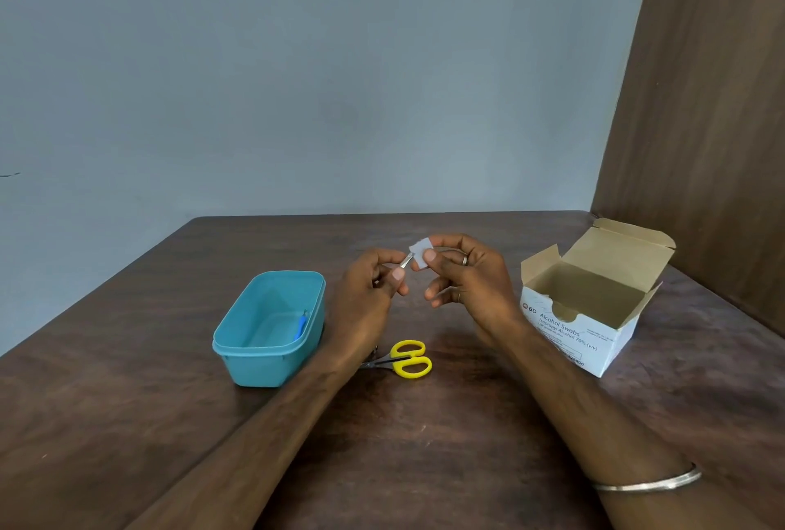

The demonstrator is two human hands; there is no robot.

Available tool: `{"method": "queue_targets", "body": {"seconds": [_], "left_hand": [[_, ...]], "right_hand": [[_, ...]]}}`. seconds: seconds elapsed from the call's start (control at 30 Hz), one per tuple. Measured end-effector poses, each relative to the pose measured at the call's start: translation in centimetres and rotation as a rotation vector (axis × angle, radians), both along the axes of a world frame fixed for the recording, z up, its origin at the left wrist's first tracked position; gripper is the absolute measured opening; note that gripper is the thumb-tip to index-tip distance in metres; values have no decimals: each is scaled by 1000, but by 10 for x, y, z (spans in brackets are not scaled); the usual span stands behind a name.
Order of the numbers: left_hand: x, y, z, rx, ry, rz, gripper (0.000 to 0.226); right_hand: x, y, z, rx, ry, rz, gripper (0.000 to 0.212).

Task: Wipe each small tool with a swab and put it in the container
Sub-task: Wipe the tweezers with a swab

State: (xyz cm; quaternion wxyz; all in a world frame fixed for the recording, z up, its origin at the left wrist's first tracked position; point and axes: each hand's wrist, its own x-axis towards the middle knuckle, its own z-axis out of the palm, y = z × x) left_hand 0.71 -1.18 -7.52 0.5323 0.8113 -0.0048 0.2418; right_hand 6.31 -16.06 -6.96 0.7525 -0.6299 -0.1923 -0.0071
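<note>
Both hands are raised a little above the dark brown wooden tabletop [424, 444], near its middle, and they are close to each other. The left hand [365, 296] pinches a small thin metal tool [406, 261] between the thumb and the curled fingers; only the shiny tip of the tool shows, and it points up and to the right. The right hand [463, 274] pinches a small white square swab [418, 256] between the thumb and the forefinger. The swab touches the tip of the metal tool, so the two hands meet there. The other fingers of the right hand are loosely curled below. Rings are on two fingers of the right hand, and a thin silver bangle [648, 483] lies around the right forearm.

To the left of the left hand stands a light blue rectangular plastic container [238, 351] without a lid. Inside it, against the right wall, lies one small tool with a blue handle [300, 326]. In front of the hands, between the two forearms, small scissors with yellow handles [403, 361] lie flat on the tabletop; the left wrist hides the blade tips. To the right stands an open white cardboard box [586, 334] with the print "Alcohol Swabs", its flaps turned up. Its inside is too dark to tell what it holds.
</note>
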Motion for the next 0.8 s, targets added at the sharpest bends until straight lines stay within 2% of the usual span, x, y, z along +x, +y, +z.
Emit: {"method": "queue_targets", "body": {"seconds": [0.33, 0.6, 0.8], "left_hand": [[-1, -1, 0, -11, -4, -14, 19], [-2, -2, 1, -9, -18, -28, 20], [-5, -3, 2, -8, -10, -20, 18]], "right_hand": [[1, -1, -1, 19, -16, 7, 22], [0, 0, -2, -65, -26, 98, 37], [0, -2, -1, -125, -42, 111, 39]]}}
